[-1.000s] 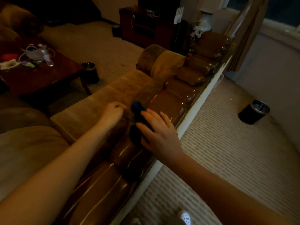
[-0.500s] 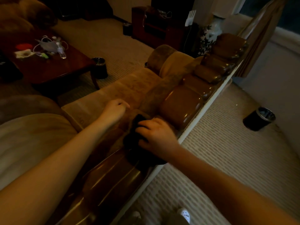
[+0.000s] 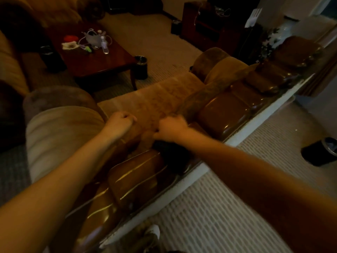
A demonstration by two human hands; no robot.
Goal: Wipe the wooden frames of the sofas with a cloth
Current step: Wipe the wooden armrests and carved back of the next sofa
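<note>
The sofa's glossy brown wooden frame (image 3: 224, 114) runs along the top of the backrest, from lower left to upper right, in carved rounded sections. My right hand (image 3: 172, 128) is clenched on a dark cloth (image 3: 171, 154), pressing it into the dip between two sections. The cloth hangs dark below my wrist and is mostly hidden. My left hand (image 3: 120, 123) is a fist resting on the tan seat cushion (image 3: 158, 101) just left of the frame, holding nothing visible.
A dark wooden coffee table (image 3: 94, 59) with small clutter stands to the upper left, a small black bin (image 3: 140, 67) at its corner. Another black bin (image 3: 321, 152) sits on the pale carpet at right. A dark cabinet (image 3: 209, 28) stands at the back.
My right hand has drawn the cloth toward the seat side of the frame and closed into a fist. The view has shifted slightly right; my left hand stays put.
</note>
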